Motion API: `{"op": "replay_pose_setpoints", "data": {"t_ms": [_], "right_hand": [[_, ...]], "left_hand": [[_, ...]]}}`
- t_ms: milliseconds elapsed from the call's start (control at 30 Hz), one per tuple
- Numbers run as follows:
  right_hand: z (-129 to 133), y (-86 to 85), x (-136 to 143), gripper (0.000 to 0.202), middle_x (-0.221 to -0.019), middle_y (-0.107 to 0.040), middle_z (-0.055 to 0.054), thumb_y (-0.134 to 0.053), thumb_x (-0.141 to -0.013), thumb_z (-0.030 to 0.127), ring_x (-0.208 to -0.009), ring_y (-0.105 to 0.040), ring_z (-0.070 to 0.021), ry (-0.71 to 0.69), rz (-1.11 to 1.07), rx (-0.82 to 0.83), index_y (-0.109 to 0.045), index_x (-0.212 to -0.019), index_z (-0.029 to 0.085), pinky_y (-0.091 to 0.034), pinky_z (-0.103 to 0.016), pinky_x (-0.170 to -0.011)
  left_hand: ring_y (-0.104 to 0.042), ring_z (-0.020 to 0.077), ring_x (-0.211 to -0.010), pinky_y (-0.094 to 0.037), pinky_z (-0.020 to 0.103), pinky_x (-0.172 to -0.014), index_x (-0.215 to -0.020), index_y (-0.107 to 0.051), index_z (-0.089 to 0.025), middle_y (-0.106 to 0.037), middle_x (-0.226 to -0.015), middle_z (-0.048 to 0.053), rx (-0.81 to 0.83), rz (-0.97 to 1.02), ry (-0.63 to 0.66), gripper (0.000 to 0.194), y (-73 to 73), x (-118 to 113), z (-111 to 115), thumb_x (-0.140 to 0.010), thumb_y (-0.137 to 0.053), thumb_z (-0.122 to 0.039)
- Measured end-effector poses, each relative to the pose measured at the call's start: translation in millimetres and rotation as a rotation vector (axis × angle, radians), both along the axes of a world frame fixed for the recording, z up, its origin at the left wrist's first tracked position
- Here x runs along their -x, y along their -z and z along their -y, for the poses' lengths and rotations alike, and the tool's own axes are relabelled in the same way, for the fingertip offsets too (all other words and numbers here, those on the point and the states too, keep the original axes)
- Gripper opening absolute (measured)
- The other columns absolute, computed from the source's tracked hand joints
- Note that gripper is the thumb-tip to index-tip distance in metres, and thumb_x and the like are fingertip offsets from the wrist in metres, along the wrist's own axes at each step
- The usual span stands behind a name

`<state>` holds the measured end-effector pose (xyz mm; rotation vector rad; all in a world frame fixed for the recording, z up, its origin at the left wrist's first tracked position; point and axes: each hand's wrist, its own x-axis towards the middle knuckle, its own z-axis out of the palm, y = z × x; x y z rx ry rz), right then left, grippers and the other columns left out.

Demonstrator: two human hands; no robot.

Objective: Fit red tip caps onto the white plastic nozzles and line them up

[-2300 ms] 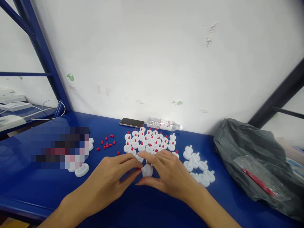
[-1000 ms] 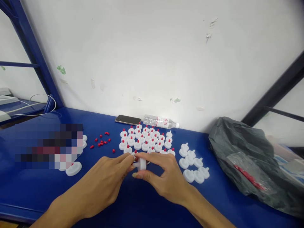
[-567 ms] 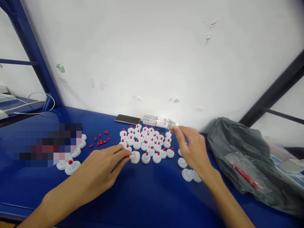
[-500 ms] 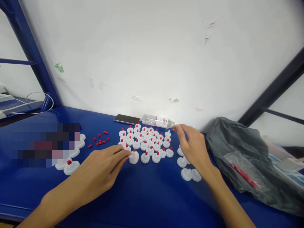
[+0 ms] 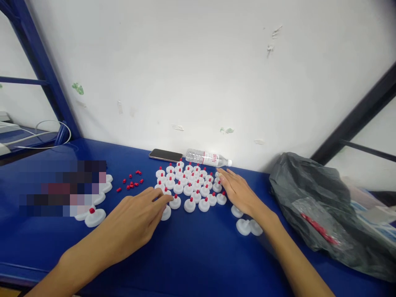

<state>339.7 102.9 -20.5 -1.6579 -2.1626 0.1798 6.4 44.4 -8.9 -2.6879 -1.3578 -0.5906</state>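
My left hand [image 5: 136, 216] is closed, its thumb and fingertips pinched over the top of a white nozzle cap [image 5: 166, 213] low above or on the table. The fingers hide that cap's tip. To its right stands another white nozzle cap with a red tip [image 5: 175, 202], part of a large cluster of such caps. My right hand [image 5: 239, 192] reaches over the cluster's right edge with fingers stretched out, near a white cap [image 5: 217, 187]. Below its wrist lie several white caps without red tips [image 5: 243, 227].
Several loose red tips [image 5: 131, 185] lie left of the cluster. Behind it are a phone [image 5: 165, 155] and a water bottle [image 5: 201, 157] along the wall. A dark plastic bag [image 5: 309, 198] sits at right. More white caps [image 5: 95, 218] stand at left beside a blurred-out patch.
My left hand has lowered its cap slightly toward me, off the standing one beside it. My right hand has moved left and down from the bottle's neck to the cluster's edge.
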Motion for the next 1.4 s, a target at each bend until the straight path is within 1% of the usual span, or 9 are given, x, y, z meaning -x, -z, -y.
{"op": "replay_pose_setpoints", "data": {"t_ms": [100,200,400,567,700,867,967,1133,1400], "right_hand": [[0.1,-0.7,-1.8,0.066,-0.159,-0.049,-0.007,-0.018,-0.109,0.056,-0.153,-0.035,-0.0323,0.027,0.004,0.003,-0.047,-0.155,0.019,-0.026,-0.061,-0.125],[-2.7,1.1,-5.4,0.067,-0.159,-0.049,-0.007,-0.018,-0.108,0.057,-0.152,-0.036,-0.0327,0.034,0.033,-0.031,-0.048,-0.154,0.019,-0.027,-0.061,-0.125],[-2.5,3.1,-6.9,0.066,-0.163,-0.044,-0.003,-0.016,-0.107,0.06,-0.156,-0.028,-0.0328,0.031,0.075,0.002,-0.038,-0.16,0.027,-0.026,-0.064,-0.124],[-0.8,-1.4,-4.4,0.063,-0.151,-0.059,-0.007,-0.017,-0.108,0.057,-0.148,-0.043,-0.0337,0.066,0.112,-0.105,-0.052,-0.15,0.026,-0.031,-0.063,-0.121],[-1.3,-5.6,-6.8,0.059,-0.138,-0.068,-0.01,-0.018,-0.109,0.052,-0.141,-0.051,-0.034,0.128,0.163,-0.221,-0.059,-0.141,0.025,-0.032,-0.064,-0.118],[2.9,-14.6,-6.2,0.061,-0.128,-0.074,-0.012,-0.016,-0.11,0.047,-0.14,-0.053,-0.0326,0.184,0.192,-0.244,-0.069,-0.126,0.02,-0.026,-0.064,-0.12],[6.1,-20.8,-2.5,0.062,-0.116,-0.079,-0.012,-0.018,-0.11,0.046,-0.132,-0.061,-0.0321,0.194,0.165,-0.252,-0.073,-0.106,0.02,-0.026,-0.062,-0.119],[6.2,-25.2,-0.6,0.062,-0.093,-0.081,-0.013,-0.021,-0.109,0.044,-0.11,-0.073,-0.0304,0.182,0.156,-0.272,-0.074,-0.087,0.02,-0.035,-0.056,-0.115],[9.8,-31.2,2.2,0.061,-0.1,-0.081,-0.016,-0.027,-0.109,0.043,-0.109,-0.073,-0.032,0.229,0.132,-0.322,-0.075,-0.077,0.022,-0.046,-0.048,-0.104]], "left_hand": [[-0.069,0.0234,-0.092,-0.043,0.034,-0.067,-0.125,-0.053,-0.026,-0.069,-0.109,0.005,0.025,-0.003,-0.032,0.025,-7.2,-2.7,4.1,-0.106,-0.036,-0.025],[-0.067,0.0226,-0.078,-0.041,0.035,-0.065,-0.115,-0.047,-0.022,-0.068,-0.096,0.004,0.042,0.105,-0.103,0.019,-16.2,-2.5,8.3,-0.107,-0.033,-0.032],[-0.062,0.0228,-0.071,-0.04,0.036,-0.063,-0.106,-0.046,-0.023,-0.067,-0.088,0.005,0.057,0.283,-0.112,0.041,-35.6,15.6,12.3,-0.105,-0.013,-0.046],[-0.063,0.0246,-0.077,-0.042,0.037,-0.068,-0.103,-0.05,-0.023,-0.068,-0.086,0.004,0.053,0.284,-0.272,0.042,-46.2,32.8,5.1,-0.105,-0.011,-0.041],[-0.064,0.0236,-0.083,-0.045,0.036,-0.074,-0.095,-0.059,-0.024,-0.071,-0.092,0.004,0.036,0.086,-0.282,0.038,-40.5,40.2,-11.6,-0.105,-0.026,-0.04],[-0.066,0.0257,-0.103,-0.05,0.037,-0.086,-0.117,-0.069,-0.025,-0.072,-0.114,0.008,0.081,-0.071,-0.167,0.039,-22.7,45.8,-27.0,-0.105,-0.033,-0.031],[-0.067,0.0239,-0.1,-0.051,0.034,-0.082,-0.122,-0.072,-0.027,-0.072,-0.112,0.008,0.141,-0.112,-0.092,0.041,-13.9,49.4,-31.0,-0.101,-0.038,-0.021],[-0.068,0.0228,-0.095,-0.051,0.033,-0.08,-0.112,-0.078,-0.028,-0.073,-0.108,0.008,0.147,-0.092,-0.03,0.037,-1.3,58.5,-41.0,-0.098,-0.045,-0.018],[-0.066,0.023,-0.098,-0.048,0.035,-0.084,-0.103,-0.08,-0.028,-0.076,-0.104,0.007,0.128,-0.089,0.011,0.03,-2.0,57.0,-46.1,-0.098,-0.051,-0.024]]}}
